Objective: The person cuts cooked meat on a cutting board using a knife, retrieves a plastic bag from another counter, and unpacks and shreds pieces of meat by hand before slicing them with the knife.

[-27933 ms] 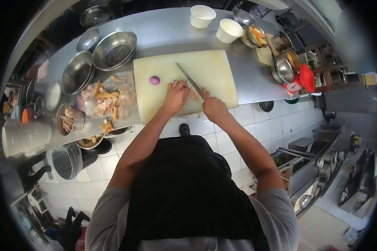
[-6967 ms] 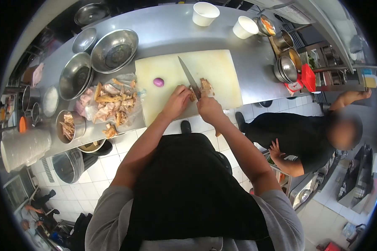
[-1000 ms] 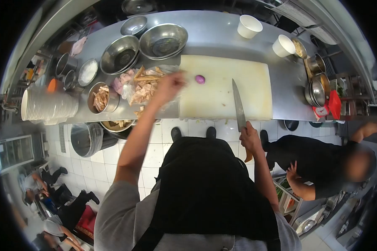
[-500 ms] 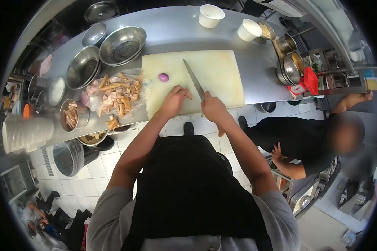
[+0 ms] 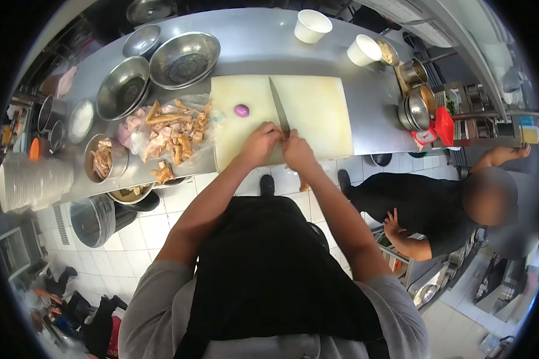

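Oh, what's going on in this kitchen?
Someone in a black apron is cutting at a white cutting board. Their right hand holds a long knife, while the left hand pinches a small piece right beside the blade; it is mostly hidden by the fingers. A purple onion sits uncut on the board. To the left, a heap of meat pieces lies on clear plastic, next to a metal pot holding more pieces. A co-worker stands off to the right.

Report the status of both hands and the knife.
Right hand grips knife over cutting board. Left hand beside blade, its hold unclear. Purple onion on board, clear of blade.
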Motion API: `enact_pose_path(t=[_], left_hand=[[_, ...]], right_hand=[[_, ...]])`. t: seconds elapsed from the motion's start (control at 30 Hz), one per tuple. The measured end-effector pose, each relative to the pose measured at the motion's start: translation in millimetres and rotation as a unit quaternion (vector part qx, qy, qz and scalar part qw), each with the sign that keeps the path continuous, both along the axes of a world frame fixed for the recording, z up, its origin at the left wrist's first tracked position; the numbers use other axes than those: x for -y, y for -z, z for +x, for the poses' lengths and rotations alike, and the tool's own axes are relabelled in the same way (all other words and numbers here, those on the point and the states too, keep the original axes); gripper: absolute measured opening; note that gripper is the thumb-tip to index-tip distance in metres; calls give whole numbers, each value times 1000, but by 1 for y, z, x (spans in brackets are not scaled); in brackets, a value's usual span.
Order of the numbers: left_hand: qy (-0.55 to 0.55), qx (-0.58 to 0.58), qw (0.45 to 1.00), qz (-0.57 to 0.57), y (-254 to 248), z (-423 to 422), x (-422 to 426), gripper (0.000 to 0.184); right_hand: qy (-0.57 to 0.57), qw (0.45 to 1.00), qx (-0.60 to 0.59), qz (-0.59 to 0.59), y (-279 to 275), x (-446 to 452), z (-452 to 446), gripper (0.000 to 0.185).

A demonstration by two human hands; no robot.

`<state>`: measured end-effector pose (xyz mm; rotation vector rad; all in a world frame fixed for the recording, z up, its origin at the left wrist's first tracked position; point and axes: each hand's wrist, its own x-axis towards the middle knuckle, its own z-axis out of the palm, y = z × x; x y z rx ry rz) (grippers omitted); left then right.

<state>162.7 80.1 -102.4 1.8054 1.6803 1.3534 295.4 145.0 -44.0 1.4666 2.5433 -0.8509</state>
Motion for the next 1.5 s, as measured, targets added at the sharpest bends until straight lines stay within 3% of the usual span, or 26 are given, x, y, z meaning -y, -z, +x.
enact_pose_path(t=[0.17,0.27,0.47,0.63,0.7,0.77,0.83,0.9,1.03,1.2,1.3,1.37,1.43,1.5], left_hand=[[-24,-26,999,9,1,0,5,15],[-22,-22,999,11,4,2,2,16],[-49,-36,998,28,18,-4,-2,10],[-115,80,990,32,-17,-10,40,6],[-212,50,974,64,-32,-28,74,9],[-354,-27,934,22,-17,-57,116,18],[-416,-95,904,24,-34,-99,164,25],[-408,-173,895,-60,-31,-136,199,33],[-385,-259,880,-100,-28,-175,209,34],[-358,-252,879,-190,-31,-201,205,34],[-378,-198,899,-100,-13,-216,213,27],[-343,164,917,-119,-2,-223,218,20],[-333,211,907,-149,-9,-226,222,20],[-324,261,892,-179,-21,-223,220,20]], right_hand=[[-49,998,38,-5,-29,-12,5,29],[-14,999,2,37,10,2,1,31],[-54,998,2,24,4,-26,-6,34],[-61,998,-7,8,2,-2,-4,33],[-42,997,-41,44,26,-1,-6,32],[-47,997,-43,37,21,-8,-6,30],[-57,996,-50,37,8,-20,-6,29],[-2,998,-45,-38,0,-24,-3,27],[-1,994,-113,-8,2,-6,4,24],[-24,990,-130,-48,18,19,10,24],[-5,993,-105,-55,29,3,20,25],[-3,995,-88,-42,35,-14,31,25],[-29,993,-112,18,48,-29,40,22],[-15,994,-106,5,24,-27,37,22]])
